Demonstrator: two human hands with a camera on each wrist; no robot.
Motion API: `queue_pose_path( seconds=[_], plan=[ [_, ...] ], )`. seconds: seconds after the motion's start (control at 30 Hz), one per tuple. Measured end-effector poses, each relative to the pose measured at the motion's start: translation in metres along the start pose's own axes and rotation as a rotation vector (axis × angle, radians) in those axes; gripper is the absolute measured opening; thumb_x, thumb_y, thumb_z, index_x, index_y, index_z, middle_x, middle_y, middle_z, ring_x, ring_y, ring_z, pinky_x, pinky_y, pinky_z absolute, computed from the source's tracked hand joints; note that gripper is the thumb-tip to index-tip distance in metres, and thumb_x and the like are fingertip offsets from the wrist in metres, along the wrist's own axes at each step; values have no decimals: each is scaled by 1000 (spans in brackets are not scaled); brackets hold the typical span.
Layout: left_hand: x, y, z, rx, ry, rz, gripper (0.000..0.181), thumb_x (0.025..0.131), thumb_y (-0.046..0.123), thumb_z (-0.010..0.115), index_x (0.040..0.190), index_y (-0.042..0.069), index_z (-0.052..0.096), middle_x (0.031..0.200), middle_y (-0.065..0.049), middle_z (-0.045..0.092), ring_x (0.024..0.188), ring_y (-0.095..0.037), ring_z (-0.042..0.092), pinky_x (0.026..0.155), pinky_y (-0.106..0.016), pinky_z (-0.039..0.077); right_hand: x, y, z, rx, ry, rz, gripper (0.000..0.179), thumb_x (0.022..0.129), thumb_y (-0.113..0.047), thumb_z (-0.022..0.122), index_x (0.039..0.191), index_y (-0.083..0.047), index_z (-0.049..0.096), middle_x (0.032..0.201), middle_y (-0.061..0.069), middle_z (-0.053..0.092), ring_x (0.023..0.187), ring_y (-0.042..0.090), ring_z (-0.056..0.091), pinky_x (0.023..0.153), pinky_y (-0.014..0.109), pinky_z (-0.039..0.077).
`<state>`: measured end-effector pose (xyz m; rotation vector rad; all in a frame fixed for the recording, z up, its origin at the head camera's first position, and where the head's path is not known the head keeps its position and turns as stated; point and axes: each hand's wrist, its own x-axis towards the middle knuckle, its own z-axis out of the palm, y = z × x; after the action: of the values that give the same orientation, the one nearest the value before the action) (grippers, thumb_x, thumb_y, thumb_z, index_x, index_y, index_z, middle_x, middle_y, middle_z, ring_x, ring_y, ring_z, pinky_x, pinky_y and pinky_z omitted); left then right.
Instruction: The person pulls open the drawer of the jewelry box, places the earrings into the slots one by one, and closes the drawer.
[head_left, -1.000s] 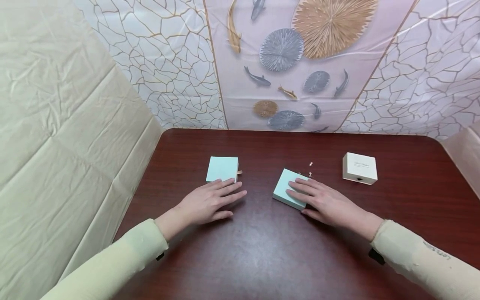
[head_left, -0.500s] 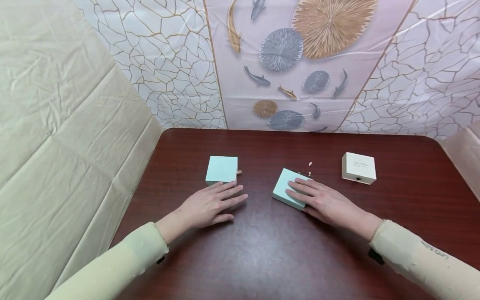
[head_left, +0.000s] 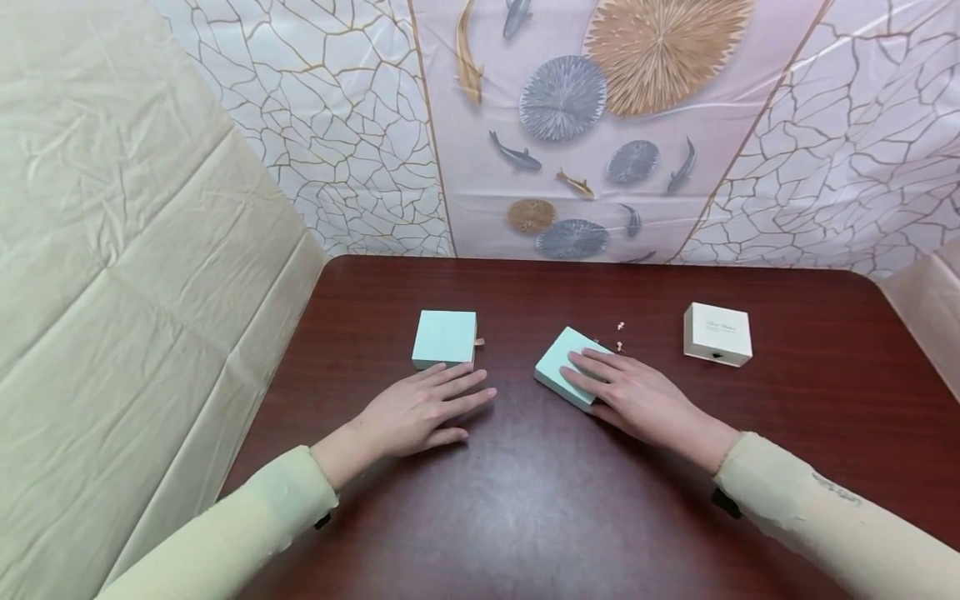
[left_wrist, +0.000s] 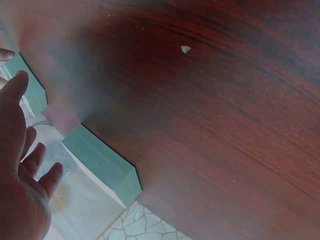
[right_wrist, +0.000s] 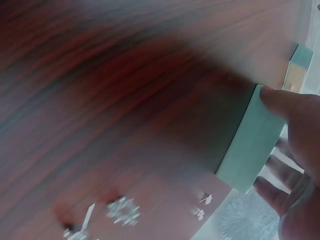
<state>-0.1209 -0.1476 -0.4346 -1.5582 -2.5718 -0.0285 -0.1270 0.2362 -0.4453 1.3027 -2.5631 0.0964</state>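
Observation:
In the head view my right hand [head_left: 637, 400] lies over a mint drawer box [head_left: 558, 367], fingers across its lid and thumb at its near side. The right wrist view has the thumb by one end of the box's side wall [right_wrist: 250, 145] and the fingertips bent over the lid. My left hand [head_left: 416, 412] rests with fingers spread and relaxed, holding nothing. Its fingertips overlap the front edge of a second mint drawer box [head_left: 445, 335], which has a small tan pull tab [head_left: 480, 342]. Part of that box's front is hidden by the hand.
Two tiny pale trinkets [head_left: 620, 326] lie behind the right hand. A snowflake-like silvery ornament [right_wrist: 122, 210] shows in the right wrist view. A white box [head_left: 717, 333] stands at the right on the dark wood table [head_left: 510, 517]. A patterned cloth [head_left: 360, 150] hangs behind the table.
My right hand has slid the mint box a little left and away from me, turning it slightly. The left hand drew back slightly early on and has since kept its place.

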Motion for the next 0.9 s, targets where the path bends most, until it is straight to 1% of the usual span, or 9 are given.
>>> queue_pose_path(
  seconds=[0.13, 0.23, 0.4, 0.67, 0.8, 0.9],
  plan=[
    [-1, 2, 0, -20, 10, -6, 66, 102, 44, 72, 159, 15, 54, 162, -13, 52, 153, -32, 46, 120, -51, 44, 8, -4, 1, -47, -25, 38, 66, 88, -27, 90, 147, -10, 66, 148, 15, 64, 134, 36, 62, 103, 52, 56],
    [-1, 4, -2, -34, 5, -20, 66, 103, 44, 71, 159, 15, 54, 163, -12, 51, 153, -30, 45, 120, -52, 44, 14, -7, 2, -62, -32, 64, 65, 88, -31, 89, 146, -11, 67, 146, 15, 66, 130, 37, 63, 98, 54, 58],
    [1, 8, -6, -49, -41, -50, 64, 105, 46, 68, 160, 18, 53, 164, -11, 50, 153, -29, 45, 122, -53, 41, 23, -9, 4, -71, -38, 99, 64, 88, -34, 89, 144, -11, 68, 141, 15, 67, 124, 36, 64, 91, 57, 59],
    [5, 15, -11, -46, -124, -88, 64, 106, 51, 63, 159, 18, 54, 164, -10, 50, 150, -29, 50, 122, -51, 41, 37, -12, 9, -109, -5, 113, 66, 86, -41, 90, 141, -10, 70, 130, 15, 68, 110, 35, 65, 81, 49, 57],
    [9, 18, -14, -56, -141, -99, 64, 106, 52, 63, 158, 17, 56, 160, -10, 55, 147, -28, 53, 121, -50, 43, 42, -13, 11, -132, 20, 116, 66, 84, -44, 90, 138, -9, 71, 124, 15, 69, 107, 34, 65, 78, 47, 55],
    [11, 19, -17, -58, -150, -101, 62, 105, 53, 64, 155, 16, 59, 157, -9, 59, 144, -27, 57, 119, -48, 45, 43, -13, 10, -133, 17, 120, 65, 85, -45, 89, 137, -9, 71, 123, 15, 69, 108, 33, 65, 79, 47, 55]
  ],
)
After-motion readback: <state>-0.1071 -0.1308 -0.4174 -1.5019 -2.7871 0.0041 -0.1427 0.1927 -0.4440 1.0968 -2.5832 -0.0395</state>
